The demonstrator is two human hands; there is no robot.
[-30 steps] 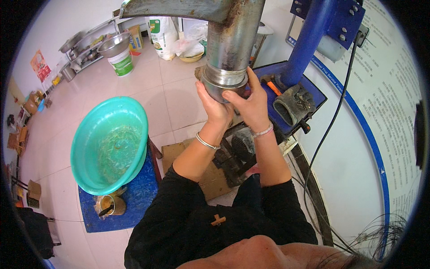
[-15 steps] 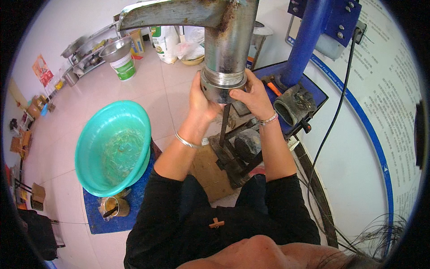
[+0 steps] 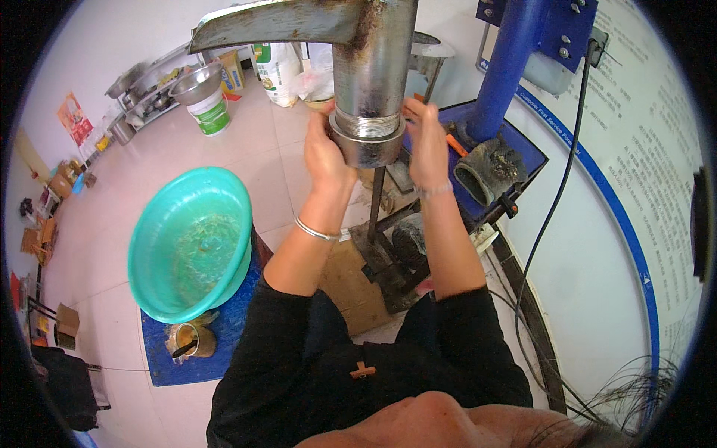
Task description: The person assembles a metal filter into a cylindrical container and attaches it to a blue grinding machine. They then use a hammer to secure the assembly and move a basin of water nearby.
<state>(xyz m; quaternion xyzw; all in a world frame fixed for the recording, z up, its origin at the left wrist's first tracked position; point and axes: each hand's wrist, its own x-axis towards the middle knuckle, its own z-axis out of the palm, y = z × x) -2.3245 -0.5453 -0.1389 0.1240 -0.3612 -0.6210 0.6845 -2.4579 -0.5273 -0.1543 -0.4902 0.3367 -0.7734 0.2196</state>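
Observation:
A rusty steel cylinder (image 3: 371, 75) with a sloping metal chute (image 3: 276, 26) hangs in front of me. On the bright thread at its lower end sits a steel ring collar (image 3: 367, 151). My left hand (image 3: 327, 151) cups the collar's left side, thumb behind it and the other fingers partly hidden. My right hand (image 3: 428, 145) is a little blurred, held upright beside the collar's right side with its fingers stretched out. A small gap shows between that palm and the collar. Under the collar stands a dark metal frame (image 3: 378, 213).
A turquoise basin (image 3: 142, 254) stands left on a blue board (image 3: 168, 369), near a jar (image 3: 200, 343). Right of my hands, a dirty glove (image 3: 489, 175) and an orange-handled tool (image 3: 455, 145) lie on a blue machine base (image 3: 523, 142). A black cable (image 3: 556, 201) hangs by the wall.
My right hand has let go of the collar and its fingers have straightened. My left hand stays at the collar, shifted slightly left in the picture along with the whole cylinder.

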